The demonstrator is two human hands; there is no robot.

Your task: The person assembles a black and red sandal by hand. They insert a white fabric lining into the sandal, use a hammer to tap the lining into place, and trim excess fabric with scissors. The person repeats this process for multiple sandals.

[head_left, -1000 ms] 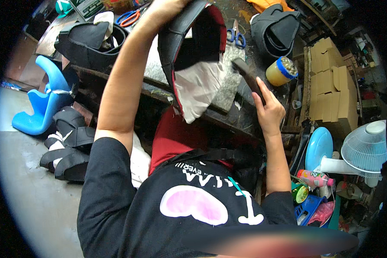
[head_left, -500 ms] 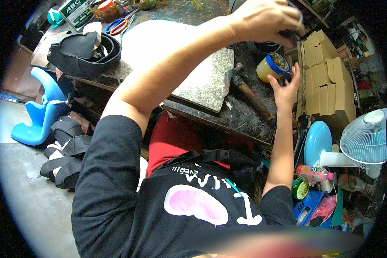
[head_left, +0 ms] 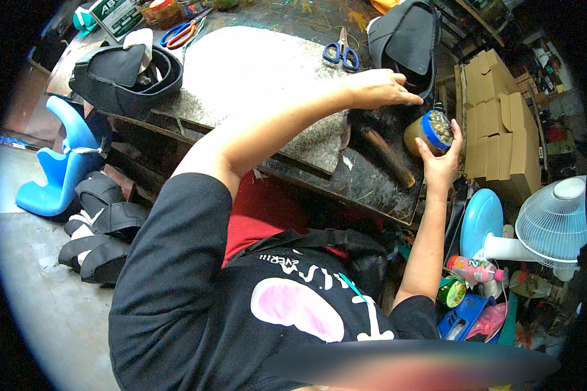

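My right hand is wrapped round a jar with a blue rim and brownish contents, thumb on the near side and fingers on the far side. Over the bench to the jar's upper left, my left hand has its fingers drawn together, pointing toward the jar. Whatever they pinch is hidden. Just behind those fingers stands a black sewn piece shaped like a bag or shoe upper. Below the left wrist lies a hammer, its wooden handle showing and its head covered by my arm.
A pale stone slab covers the bench's middle, with blue-handled scissors at its far edge. Orange-and-blue scissors and another black piece are at left. Brown cartons and a fan stand at right.
My right hand has closed on the jar, which is now nearer and farther right. My left hand came down toward it, and the black piece and blue-handled scissors behind are uncovered.
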